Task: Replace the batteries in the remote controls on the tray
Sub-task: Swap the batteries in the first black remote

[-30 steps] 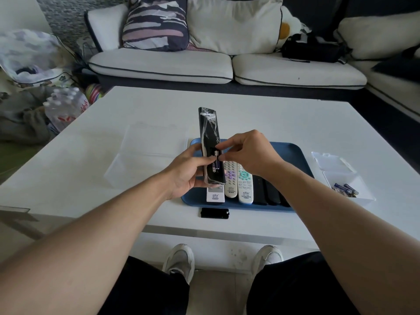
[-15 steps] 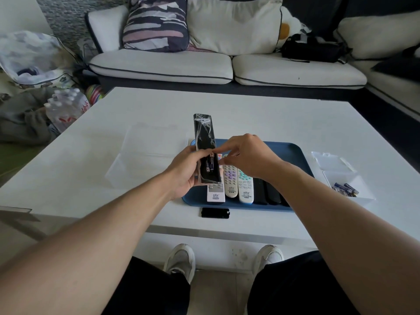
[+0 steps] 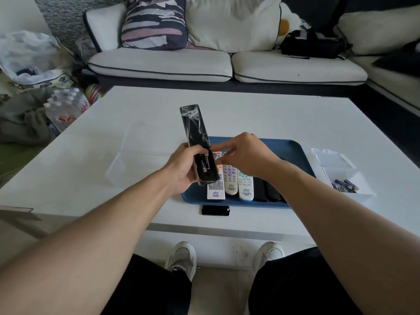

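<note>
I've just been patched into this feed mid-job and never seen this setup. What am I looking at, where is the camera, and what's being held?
There is no robot here: a person works with two bare hands, and the single view comes from a camera worn on the head, looking forward and down. The knees and shoes at the bottom are the person's own.

The left hand grips a black remote, back side up, with its battery bay open and a battery showing inside. The right hand hovers beside it with curled fingertips near the bay; whether it pinches anything, I cannot tell.

On the white table sits a blue tray with more remotes side by side. A black cover lies on the table in front of the tray, and a clear box to the right holds batteries.
</note>
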`<act>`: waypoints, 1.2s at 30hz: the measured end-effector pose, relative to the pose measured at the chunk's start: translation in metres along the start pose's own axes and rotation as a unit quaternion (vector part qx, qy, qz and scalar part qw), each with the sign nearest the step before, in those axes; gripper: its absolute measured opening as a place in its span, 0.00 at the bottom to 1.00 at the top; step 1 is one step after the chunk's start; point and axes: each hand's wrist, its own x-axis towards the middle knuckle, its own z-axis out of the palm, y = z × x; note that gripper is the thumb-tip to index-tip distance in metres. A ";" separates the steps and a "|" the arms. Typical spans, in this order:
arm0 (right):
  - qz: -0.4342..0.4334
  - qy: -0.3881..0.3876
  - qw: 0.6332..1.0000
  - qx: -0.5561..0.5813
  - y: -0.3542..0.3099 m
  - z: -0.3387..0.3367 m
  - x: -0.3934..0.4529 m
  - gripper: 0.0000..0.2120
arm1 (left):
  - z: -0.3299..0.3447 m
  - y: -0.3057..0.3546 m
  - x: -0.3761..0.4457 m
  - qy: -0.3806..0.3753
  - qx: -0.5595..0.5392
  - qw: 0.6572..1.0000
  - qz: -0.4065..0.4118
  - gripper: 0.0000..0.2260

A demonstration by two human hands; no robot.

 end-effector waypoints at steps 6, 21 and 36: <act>-0.003 -0.004 1.000 0.007 0.000 0.000 -0.001 0.15 | -0.001 0.002 -0.001 -0.017 -0.008 1.000 0.003 0.13; -0.005 -0.020 1.000 -0.024 0.010 0.002 0.000 0.14 | -0.004 0.000 0.003 0.017 -0.001 1.000 0.018 0.18; 0.002 -0.181 0.903 -0.390 0.004 0.061 -0.038 0.19 | -0.016 -0.002 -0.001 0.005 0.011 0.999 0.043 0.25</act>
